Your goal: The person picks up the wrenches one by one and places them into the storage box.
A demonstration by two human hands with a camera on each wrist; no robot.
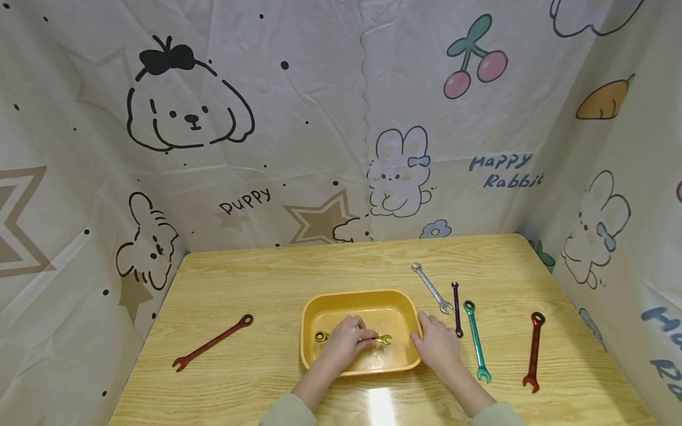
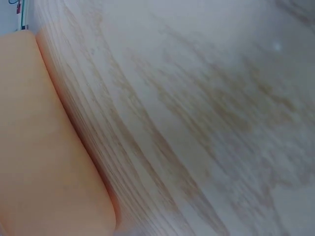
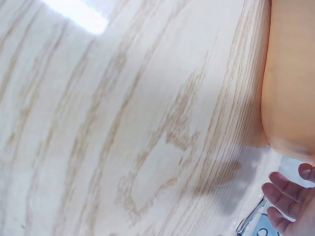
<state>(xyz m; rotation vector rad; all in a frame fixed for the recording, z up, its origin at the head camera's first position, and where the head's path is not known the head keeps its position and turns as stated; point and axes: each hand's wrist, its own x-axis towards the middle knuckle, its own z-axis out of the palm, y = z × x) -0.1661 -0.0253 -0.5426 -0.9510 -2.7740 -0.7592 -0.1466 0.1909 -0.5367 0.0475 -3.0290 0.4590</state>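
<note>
Inside the yellow plastic tub, my left hand pinches a yellow-green combination wrench around its middle. The ring end pokes out left of the hand and the open jaw end right of it, both low over the tub's floor. My right hand is at the tub's right rim, thumb by the edge and loosely bent fingers outside the wall. In the right wrist view those fingers show spread beside the tub's corner. The left wrist view shows the tub's outer wall but not the left hand.
Right of the tub lie a silver wrench, a small purple wrench, a teal wrench and a red wrench. Another red wrench lies at left. A printed curtain hangs around the wood-grain table.
</note>
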